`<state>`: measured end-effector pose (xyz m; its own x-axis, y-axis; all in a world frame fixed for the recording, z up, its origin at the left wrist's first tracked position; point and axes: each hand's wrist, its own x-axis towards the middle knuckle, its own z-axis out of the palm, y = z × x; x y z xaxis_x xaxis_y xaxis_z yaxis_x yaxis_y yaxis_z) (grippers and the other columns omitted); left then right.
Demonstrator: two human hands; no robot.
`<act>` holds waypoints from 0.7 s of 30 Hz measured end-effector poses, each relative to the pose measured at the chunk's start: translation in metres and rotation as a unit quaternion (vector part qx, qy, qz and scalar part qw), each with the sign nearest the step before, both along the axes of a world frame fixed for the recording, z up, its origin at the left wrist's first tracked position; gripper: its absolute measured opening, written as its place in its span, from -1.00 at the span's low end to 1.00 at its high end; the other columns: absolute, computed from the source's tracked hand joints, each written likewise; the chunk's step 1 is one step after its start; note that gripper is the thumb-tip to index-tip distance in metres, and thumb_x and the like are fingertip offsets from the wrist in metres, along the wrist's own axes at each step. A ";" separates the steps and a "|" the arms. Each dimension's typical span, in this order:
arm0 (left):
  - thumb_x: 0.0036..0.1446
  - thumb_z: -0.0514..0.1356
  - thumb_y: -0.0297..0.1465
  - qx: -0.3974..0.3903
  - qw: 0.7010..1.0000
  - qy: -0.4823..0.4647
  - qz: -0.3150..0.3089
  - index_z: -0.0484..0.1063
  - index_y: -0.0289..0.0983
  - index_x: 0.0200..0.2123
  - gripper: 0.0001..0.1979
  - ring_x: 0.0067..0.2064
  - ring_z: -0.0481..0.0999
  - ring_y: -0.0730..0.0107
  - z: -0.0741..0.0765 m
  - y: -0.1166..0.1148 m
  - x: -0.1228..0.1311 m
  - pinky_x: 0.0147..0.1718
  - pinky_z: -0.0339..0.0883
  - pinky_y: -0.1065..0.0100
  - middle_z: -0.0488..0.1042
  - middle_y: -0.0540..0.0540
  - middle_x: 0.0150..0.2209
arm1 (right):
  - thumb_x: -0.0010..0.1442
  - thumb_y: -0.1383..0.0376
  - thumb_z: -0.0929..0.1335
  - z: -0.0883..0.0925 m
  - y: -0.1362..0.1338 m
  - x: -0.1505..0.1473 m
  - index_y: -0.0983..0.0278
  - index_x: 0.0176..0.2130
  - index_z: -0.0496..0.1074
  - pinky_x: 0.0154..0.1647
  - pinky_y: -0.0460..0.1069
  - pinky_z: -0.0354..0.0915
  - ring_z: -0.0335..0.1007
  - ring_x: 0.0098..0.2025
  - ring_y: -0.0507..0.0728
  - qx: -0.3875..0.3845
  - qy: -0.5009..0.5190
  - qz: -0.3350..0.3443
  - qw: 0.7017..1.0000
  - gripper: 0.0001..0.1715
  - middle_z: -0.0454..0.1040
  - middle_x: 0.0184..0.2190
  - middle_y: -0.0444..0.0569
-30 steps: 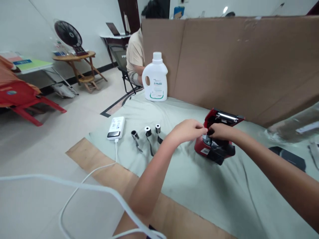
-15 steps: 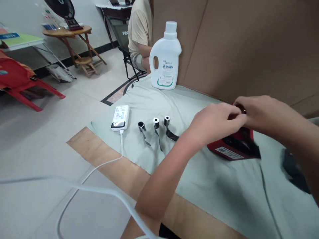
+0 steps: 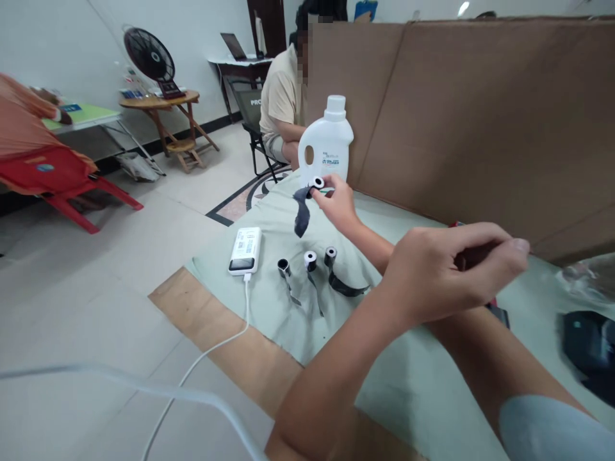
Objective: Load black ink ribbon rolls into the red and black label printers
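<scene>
My right arm crosses under my left. My right hand [image 3: 339, 205] pinches a small paper roll [image 3: 317, 182] in the air in front of the white bottle, with a dark strip [image 3: 302, 216] hanging from the roll. My left hand [image 3: 442, 275] is curled shut nearer to me, over a red printer [image 3: 456, 225] that it almost wholly hides; I cannot see what its fingers hold. Three more small rolls [image 3: 310, 259] with loose dark tails lie in a row on the pale green cloth [image 3: 423, 397].
A white power bank [image 3: 246, 250] with a white cable [image 3: 202, 358] lies left of the rolls. A white detergent bottle [image 3: 327, 150] stands against a cardboard wall [image 3: 480, 115]. A black object [image 3: 589, 349] lies at right. Another person [image 3: 283, 102] sits beyond the table.
Both hands were together at the red printer. My right hand has since swung far left and up with a roll in it; my left hand stays by the printer.
</scene>
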<state>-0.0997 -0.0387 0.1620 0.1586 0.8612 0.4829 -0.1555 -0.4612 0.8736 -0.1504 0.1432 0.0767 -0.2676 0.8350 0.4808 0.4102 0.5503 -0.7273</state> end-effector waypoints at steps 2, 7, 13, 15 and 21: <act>0.27 0.11 -0.31 -0.008 1.000 0.003 0.001 0.36 -0.21 -0.46 -0.76 -0.45 0.29 0.50 -0.002 0.002 -0.001 -0.40 0.22 0.39 0.38 0.04 -0.51 | 0.30 0.20 0.32 -0.015 -0.001 -0.015 0.28 -0.06 0.40 -0.05 0.01 0.37 0.48 -0.09 0.13 -0.020 -0.019 -0.001 1.000 -0.74 0.56 -0.07 0.01; 0.26 0.13 -0.27 -0.024 0.999 0.025 0.006 0.38 -0.19 -0.46 -0.76 -0.45 0.31 0.47 -0.004 0.005 0.003 -0.39 0.25 0.38 0.35 0.04 -0.54 | 0.28 0.22 0.37 -0.039 -0.007 -0.015 0.27 -0.07 0.43 -0.04 0.06 0.33 0.47 0.02 0.27 -0.106 -0.277 -0.028 0.955 -0.75 0.56 -0.05 0.12; 0.25 0.13 -0.23 -0.045 0.998 0.048 0.004 0.37 -0.17 -0.45 -0.75 -0.44 0.33 0.45 -0.004 0.004 0.005 -0.36 0.28 0.38 0.36 0.02 -0.52 | 0.36 0.20 0.30 -0.054 -0.006 0.011 0.25 0.05 0.39 -0.01 0.04 0.29 0.43 0.07 0.26 -0.082 -0.329 -0.029 0.940 -0.70 0.54 0.01 0.12; 0.26 0.12 -0.23 -0.039 0.998 0.040 -0.005 0.37 -0.17 -0.44 -0.76 -0.43 0.34 0.45 -0.005 0.005 0.005 -0.36 0.28 0.38 0.37 0.03 -0.52 | 0.36 0.20 0.31 -0.057 -0.005 0.016 0.26 0.04 0.40 -0.01 0.04 0.29 0.44 0.06 0.26 -0.089 -0.339 -0.021 0.936 -0.70 0.54 0.00 0.12; 0.25 0.17 -0.25 -0.043 0.998 0.048 -0.014 0.38 -0.17 -0.46 -0.77 -0.42 0.41 0.45 -0.009 0.008 0.009 -0.38 0.30 0.39 0.38 0.01 -0.50 | 0.35 0.23 0.31 -0.045 -0.007 0.019 0.28 0.11 0.41 -0.03 0.07 0.32 0.44 0.08 0.31 -0.106 -0.423 -0.017 0.900 -0.63 0.54 0.04 0.20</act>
<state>-0.0902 -0.0306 0.1534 0.2252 0.8934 0.3888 -0.0804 -0.3806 0.9212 -0.1313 0.1359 0.0313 -0.4357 0.8984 -0.0545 0.8803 0.4127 -0.2342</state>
